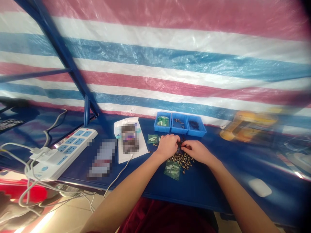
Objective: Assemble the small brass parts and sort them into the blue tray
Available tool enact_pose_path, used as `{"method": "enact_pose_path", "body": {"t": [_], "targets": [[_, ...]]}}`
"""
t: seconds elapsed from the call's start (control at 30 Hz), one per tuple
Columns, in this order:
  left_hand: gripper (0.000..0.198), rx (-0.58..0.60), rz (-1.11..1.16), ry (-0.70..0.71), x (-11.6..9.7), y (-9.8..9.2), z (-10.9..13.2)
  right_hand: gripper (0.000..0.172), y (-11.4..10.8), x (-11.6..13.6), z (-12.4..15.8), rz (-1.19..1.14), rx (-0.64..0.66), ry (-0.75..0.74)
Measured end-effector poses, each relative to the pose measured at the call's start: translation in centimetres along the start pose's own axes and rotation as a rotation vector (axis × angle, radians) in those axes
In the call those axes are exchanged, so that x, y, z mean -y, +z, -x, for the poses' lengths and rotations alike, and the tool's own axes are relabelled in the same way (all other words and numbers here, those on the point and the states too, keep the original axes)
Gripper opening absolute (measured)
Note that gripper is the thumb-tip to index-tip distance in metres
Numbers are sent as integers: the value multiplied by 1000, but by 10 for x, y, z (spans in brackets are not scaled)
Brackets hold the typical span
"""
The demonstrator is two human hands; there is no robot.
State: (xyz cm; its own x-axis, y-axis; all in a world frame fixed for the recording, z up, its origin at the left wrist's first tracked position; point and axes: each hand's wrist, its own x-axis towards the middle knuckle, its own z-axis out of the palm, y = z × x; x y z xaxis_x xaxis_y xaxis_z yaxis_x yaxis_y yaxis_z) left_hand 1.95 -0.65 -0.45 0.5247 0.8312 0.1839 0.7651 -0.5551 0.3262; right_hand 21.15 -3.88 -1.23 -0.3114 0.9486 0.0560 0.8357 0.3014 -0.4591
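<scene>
My left hand (167, 145) and my right hand (196, 151) rest close together on the blue table (218, 181), fingers curled toward each other over something small and dark that I cannot make out. Just in front of them lies a pile of small brass-coloured metal parts (182, 160). A little clear bag with green-white pieces (172, 169) lies beside that pile. Another small bag (152, 139) sits left of my left hand.
Three blue bins (179, 124) with small parts stand behind my hands. A white power strip (63, 152) with cables lies at the left. Papers (128, 139) lie mid-left, a white mouse-like object (259, 187) near right, a yellow device (247, 127) far right. A striped tarp hangs behind.
</scene>
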Motion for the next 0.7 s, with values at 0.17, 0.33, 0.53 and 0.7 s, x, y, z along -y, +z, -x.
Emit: {"method": "enact_pose_path", "body": {"t": [0.17, 0.33, 0.53, 0.7], "targets": [[27, 7, -16, 10, -1, -2, 1, 12, 4, -1, 0, -18, -11, 21], [28, 6, -13, -12, -3, -3, 1, 10, 6, -2, 0, -21, -29, -4], [26, -16, 4, 2, -4, -3, 0, 12, 4, 3, 1, -36, -52, -13], [25, -5, 8, -18, -6, -5, 0, 16, 3, 4, 0, -31, -40, -47]]}}
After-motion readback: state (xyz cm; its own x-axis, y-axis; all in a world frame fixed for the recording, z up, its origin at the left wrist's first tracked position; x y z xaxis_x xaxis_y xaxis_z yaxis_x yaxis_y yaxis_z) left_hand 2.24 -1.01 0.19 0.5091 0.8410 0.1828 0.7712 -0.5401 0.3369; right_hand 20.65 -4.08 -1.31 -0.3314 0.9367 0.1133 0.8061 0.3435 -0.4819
